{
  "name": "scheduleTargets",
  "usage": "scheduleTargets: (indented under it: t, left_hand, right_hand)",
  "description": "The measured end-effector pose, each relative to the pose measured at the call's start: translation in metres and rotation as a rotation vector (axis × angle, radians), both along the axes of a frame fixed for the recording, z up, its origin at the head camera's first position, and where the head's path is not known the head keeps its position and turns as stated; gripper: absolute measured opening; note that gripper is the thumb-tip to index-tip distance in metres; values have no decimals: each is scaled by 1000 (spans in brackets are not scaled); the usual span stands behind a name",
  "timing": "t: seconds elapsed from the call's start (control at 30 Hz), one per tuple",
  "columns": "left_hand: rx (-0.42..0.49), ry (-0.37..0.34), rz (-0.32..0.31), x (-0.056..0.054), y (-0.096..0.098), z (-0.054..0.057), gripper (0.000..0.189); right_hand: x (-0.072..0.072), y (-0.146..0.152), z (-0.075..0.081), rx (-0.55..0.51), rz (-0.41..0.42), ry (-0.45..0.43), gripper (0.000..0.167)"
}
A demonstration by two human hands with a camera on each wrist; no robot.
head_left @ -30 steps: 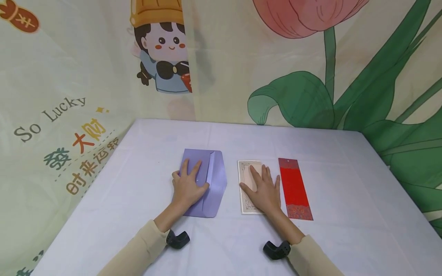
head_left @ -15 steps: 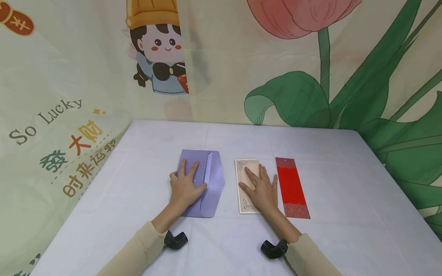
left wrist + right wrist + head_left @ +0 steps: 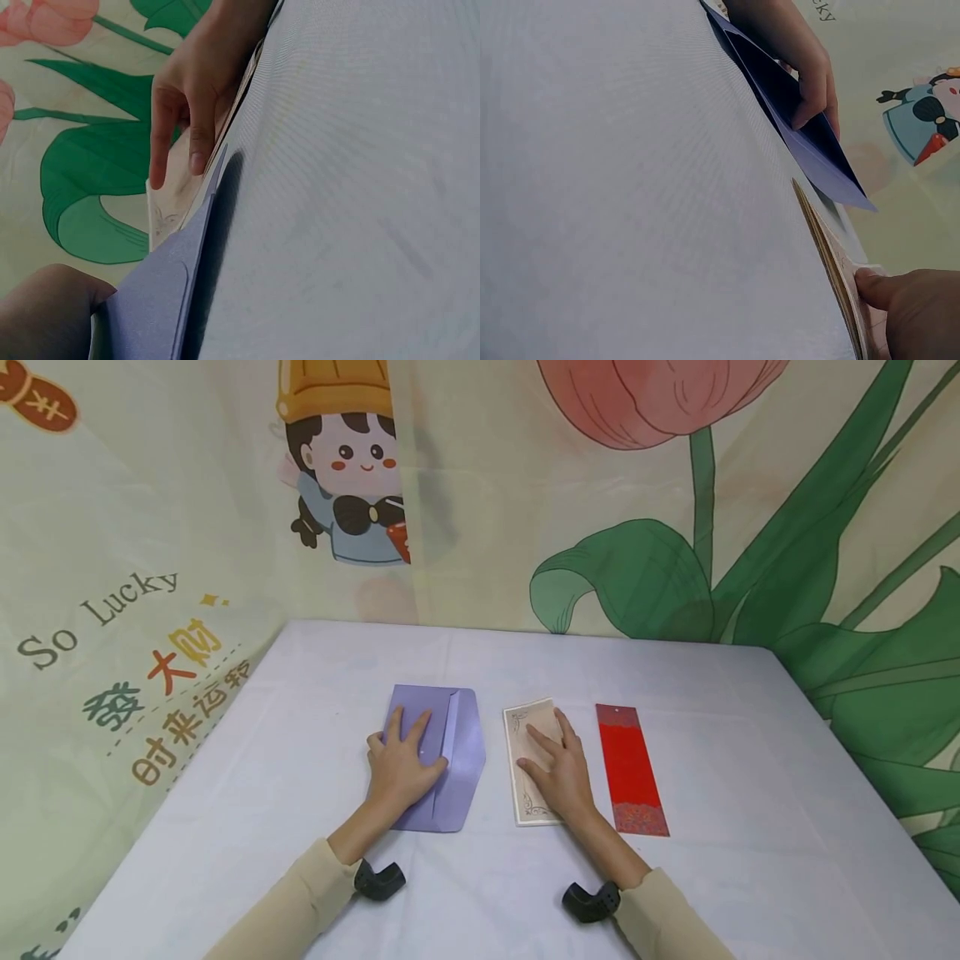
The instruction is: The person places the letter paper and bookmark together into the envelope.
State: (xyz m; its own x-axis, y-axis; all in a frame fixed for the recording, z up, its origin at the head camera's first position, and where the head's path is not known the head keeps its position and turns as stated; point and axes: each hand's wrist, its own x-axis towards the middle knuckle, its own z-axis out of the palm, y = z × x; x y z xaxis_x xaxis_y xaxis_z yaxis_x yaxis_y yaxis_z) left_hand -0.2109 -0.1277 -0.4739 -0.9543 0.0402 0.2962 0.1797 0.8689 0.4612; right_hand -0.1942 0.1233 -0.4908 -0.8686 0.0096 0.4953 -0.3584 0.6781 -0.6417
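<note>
A lavender envelope (image 3: 467, 752) lies on the table with its pointed flap spread out to the right. My left hand (image 3: 401, 772) rests on its body, fingers spread straight and thumb beside the flap opening. In the right wrist view that envelope (image 3: 780, 82) gapes along its mouth, the left thumb at the edge. To the right, a cream folded card (image 3: 527, 795) with an ornamental border shows several layers at its edge. My right hand (image 3: 564, 774) holds this card, thumb and index finger (image 3: 543, 741) on top, other fingers at its right edge; their tips are partly hidden.
Right of the right hand lies a long red paper strip (image 3: 633, 768) with patterned ends and a small hole at the top. A white cloth covers the table (image 3: 712, 860). Behind it hangs a printed backdrop (image 3: 480, 527) with a tulip and a cartoon figure.
The cream card has turned slightly and shifted left, its far right corner higher in the view. The right hand's fingers have drawn together at its edge. The left hand keeps its place on the envelope.
</note>
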Motion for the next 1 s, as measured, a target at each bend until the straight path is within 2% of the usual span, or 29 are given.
scheduleTargets:
  t: [0.1, 0.27, 0.47, 0.6, 0.7, 0.8, 0.93, 1.0]
  left_hand:
    - [1, 19, 2, 0, -2, 1, 75]
    - [2, 42, -3, 1, -4, 0, 75]
    - [17, 30, -11, 1, -2, -1, 75]
    - [12, 22, -4, 1, -2, -2, 75]
    - [13, 34, -2, 0, -2, -2, 74]
    - [11, 46, -4, 0, -1, -2, 75]
    - [3, 53, -3, 1, 0, -2, 75]
    - [3, 53, 0, 1, 0, -1, 75]
  right_hand:
    - [-2, -2, 0, -47, 2, -9, 53]
    - [-4, -1, 3, -116, -38, -118, 48]
    - [-2, 2, 15, -246, -27, -289, 60]
    - [-2, -1, 25, -371, 8, -367, 66]
    - [-3, -6, 31, -491, 80, -412, 71]
    - [-4, -13, 36, -563, 221, -447, 78]
    - [-5, -23, 40, -478, 410, -496, 88]
    - [-5, -28, 40, -409, 464, -523, 91]
